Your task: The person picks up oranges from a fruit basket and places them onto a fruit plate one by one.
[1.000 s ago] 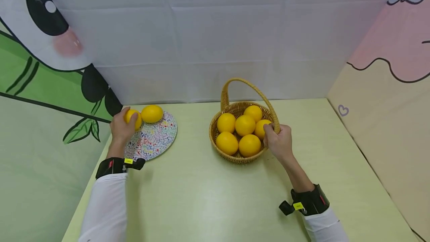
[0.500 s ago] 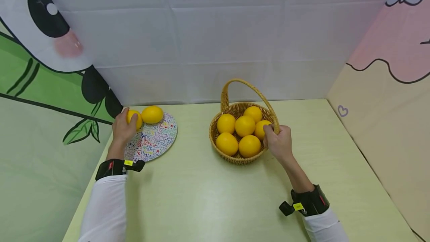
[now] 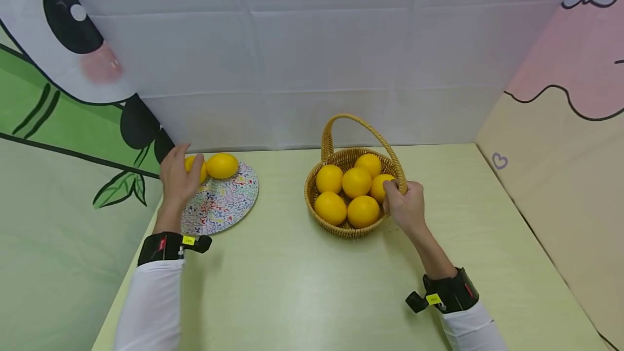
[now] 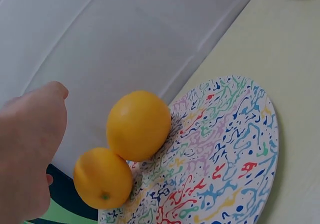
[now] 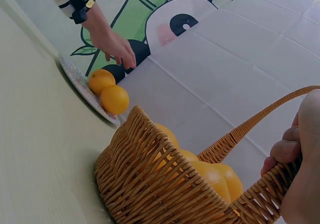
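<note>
Two oranges, a farther one and a nearer one, sit side by side on a round plate with a colourful squiggle pattern. Just above the nearer orange is my left hand, its fingers extended and apart from the fruit in the right wrist view; in the head view it partly hides that orange. My right hand grips the handle of a woven basket where it meets the rim. Several oranges fill the basket, which stands on the table.
The pale green table ends at a white cloth backdrop close behind plate and basket. A green cartoon panel borders the left side, a pink and cream one the right.
My left hand has let go of the nearer orange and lifted slightly up and away, leaving it on the plate. The right hand and basket have not moved.
</note>
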Tool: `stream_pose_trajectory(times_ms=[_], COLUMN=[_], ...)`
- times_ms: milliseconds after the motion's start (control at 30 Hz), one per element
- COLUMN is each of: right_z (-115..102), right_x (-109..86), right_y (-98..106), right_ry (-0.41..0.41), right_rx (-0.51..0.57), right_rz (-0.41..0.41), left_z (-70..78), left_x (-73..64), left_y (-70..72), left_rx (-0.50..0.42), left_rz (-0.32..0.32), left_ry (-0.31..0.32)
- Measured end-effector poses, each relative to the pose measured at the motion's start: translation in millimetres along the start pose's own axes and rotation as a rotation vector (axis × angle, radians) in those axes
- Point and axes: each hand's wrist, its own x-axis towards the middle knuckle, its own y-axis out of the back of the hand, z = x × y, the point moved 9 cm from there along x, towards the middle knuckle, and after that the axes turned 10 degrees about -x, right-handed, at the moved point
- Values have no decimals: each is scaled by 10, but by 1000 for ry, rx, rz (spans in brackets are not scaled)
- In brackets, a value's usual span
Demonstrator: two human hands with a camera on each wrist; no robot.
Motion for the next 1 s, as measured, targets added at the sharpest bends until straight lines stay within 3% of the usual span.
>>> stream_pose_trajectory(times_ms=[167, 333, 700, 1000], right_z=[11, 19, 18, 1], right_x=[2, 7, 7, 0], right_y=[0, 1, 2, -1], right_ry=[-3, -1, 6, 2], right_rx=[-8, -20, -3, 25], right_rz=[0, 3, 1, -3], left_z=[309, 607, 1170, 1606], left_x=[-21, -71, -305, -556], left_y=[-10, -69, -368, -612], left_rx=[15, 17, 28, 42], left_rz=[-6, -67, -210, -248], left_ry=[-88, -155, -278, -473])
